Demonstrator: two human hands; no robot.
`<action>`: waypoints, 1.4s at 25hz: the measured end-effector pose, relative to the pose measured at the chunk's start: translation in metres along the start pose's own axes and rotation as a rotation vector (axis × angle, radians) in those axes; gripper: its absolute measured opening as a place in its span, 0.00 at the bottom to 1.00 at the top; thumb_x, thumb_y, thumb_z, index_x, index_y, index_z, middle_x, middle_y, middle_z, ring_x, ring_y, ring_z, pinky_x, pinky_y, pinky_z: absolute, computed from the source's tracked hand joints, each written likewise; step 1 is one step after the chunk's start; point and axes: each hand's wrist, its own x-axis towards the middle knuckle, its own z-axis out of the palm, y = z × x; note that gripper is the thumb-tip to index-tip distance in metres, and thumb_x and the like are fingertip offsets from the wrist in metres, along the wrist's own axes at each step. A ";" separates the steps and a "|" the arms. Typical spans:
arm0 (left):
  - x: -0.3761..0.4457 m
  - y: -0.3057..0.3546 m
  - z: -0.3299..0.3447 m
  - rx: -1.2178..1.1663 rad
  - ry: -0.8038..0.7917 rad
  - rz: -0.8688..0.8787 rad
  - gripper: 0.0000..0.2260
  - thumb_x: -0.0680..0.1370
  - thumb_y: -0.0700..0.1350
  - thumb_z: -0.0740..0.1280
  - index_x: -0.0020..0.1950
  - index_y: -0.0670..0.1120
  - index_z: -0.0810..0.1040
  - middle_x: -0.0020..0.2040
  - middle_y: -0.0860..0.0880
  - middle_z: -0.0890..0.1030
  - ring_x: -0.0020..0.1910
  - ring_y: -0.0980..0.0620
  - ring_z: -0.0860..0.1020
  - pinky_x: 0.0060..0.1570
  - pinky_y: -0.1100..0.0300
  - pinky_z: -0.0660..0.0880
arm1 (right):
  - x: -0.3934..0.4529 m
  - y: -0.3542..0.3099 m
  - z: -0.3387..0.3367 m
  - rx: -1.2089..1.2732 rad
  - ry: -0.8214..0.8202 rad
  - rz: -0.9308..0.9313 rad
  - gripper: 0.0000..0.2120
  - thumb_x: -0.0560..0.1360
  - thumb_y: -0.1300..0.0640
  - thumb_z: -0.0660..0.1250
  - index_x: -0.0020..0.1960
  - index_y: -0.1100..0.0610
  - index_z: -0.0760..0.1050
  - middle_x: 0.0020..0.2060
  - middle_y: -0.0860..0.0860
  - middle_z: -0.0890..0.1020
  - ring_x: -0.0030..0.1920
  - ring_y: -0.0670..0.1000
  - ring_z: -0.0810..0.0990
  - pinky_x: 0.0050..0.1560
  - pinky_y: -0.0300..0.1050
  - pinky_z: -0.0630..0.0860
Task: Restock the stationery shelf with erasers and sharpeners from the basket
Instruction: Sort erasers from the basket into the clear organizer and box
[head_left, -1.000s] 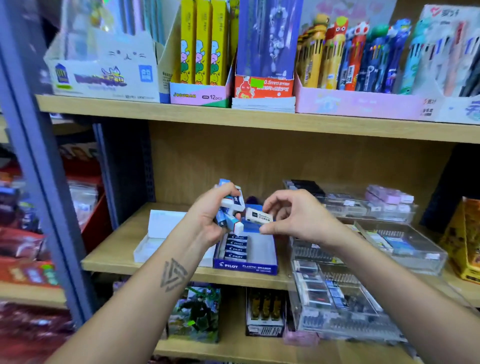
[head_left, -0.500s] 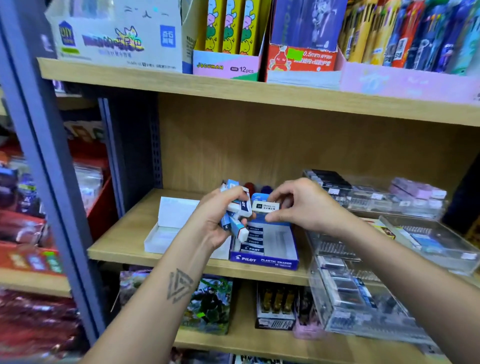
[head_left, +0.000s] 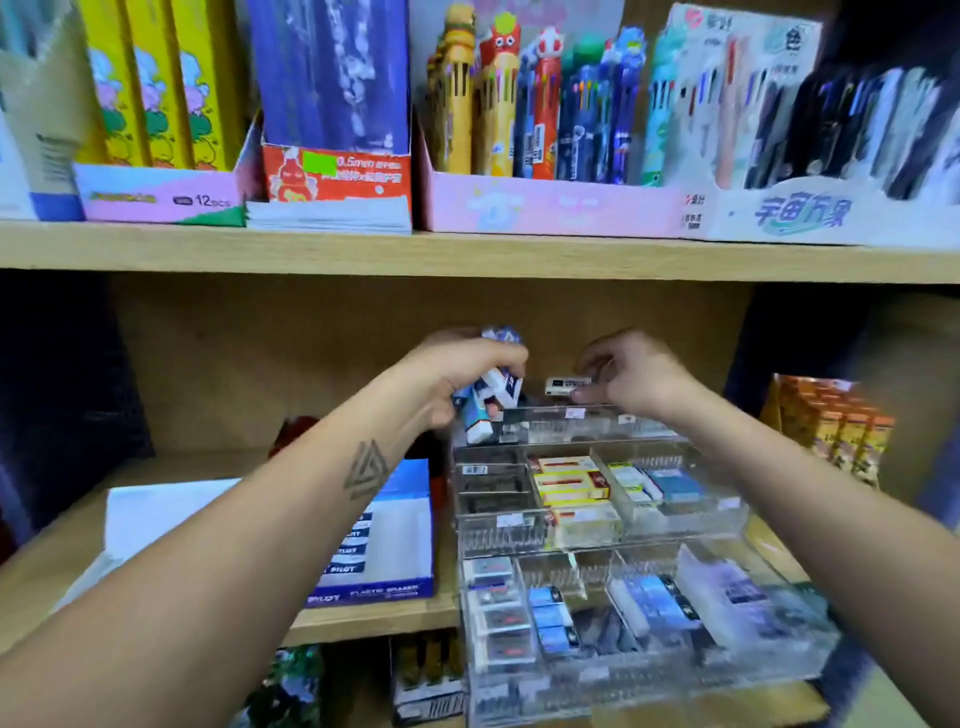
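Stationery shelf: wooden, middle level, stocked at centre-right with clear tiered acrylic organiser, compartments part-filled with boxed erasers. Blue Pilot eraser display box set just left of organiser, partly behind left forearm. Basket not in view.

Left hand: fingers curled round bundle of several blue-and-white erasers, held above organiser's rear left corner.

Right hand: thumb and fingertips pinching 1 white sleeved eraser, poised just above rear top tier.

Judged step: seating single eraser in rear compartment. Recommended: match to compartment of like stock; lower flat, label up, long side parallel to divider; release only once resting on floor of compartment. Keep left bundle clear of opening. Risk: loose bundle slipping behind organiser. Frame blurred; rear compartment contents not legible.
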 end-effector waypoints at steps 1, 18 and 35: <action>0.007 0.001 0.009 0.044 -0.018 -0.030 0.06 0.69 0.35 0.71 0.43 0.42 0.77 0.32 0.44 0.77 0.27 0.49 0.74 0.23 0.63 0.70 | 0.003 0.008 -0.003 -0.013 -0.010 0.000 0.13 0.67 0.54 0.80 0.50 0.52 0.83 0.36 0.43 0.80 0.39 0.46 0.79 0.33 0.33 0.68; 0.023 0.003 0.012 0.015 -0.078 -0.171 0.04 0.75 0.36 0.66 0.42 0.44 0.75 0.32 0.46 0.75 0.25 0.52 0.71 0.21 0.67 0.68 | 0.046 0.002 0.032 -0.106 -0.081 -0.086 0.08 0.71 0.61 0.77 0.50 0.59 0.85 0.49 0.53 0.86 0.51 0.50 0.83 0.55 0.42 0.79; -0.014 -0.018 0.001 -0.294 -0.072 -0.055 0.15 0.72 0.37 0.73 0.59 0.38 0.81 0.52 0.37 0.83 0.43 0.44 0.80 0.37 0.57 0.73 | -0.039 -0.050 0.014 0.786 -0.252 -0.163 0.26 0.65 0.62 0.81 0.60 0.51 0.77 0.56 0.59 0.82 0.47 0.52 0.83 0.58 0.52 0.79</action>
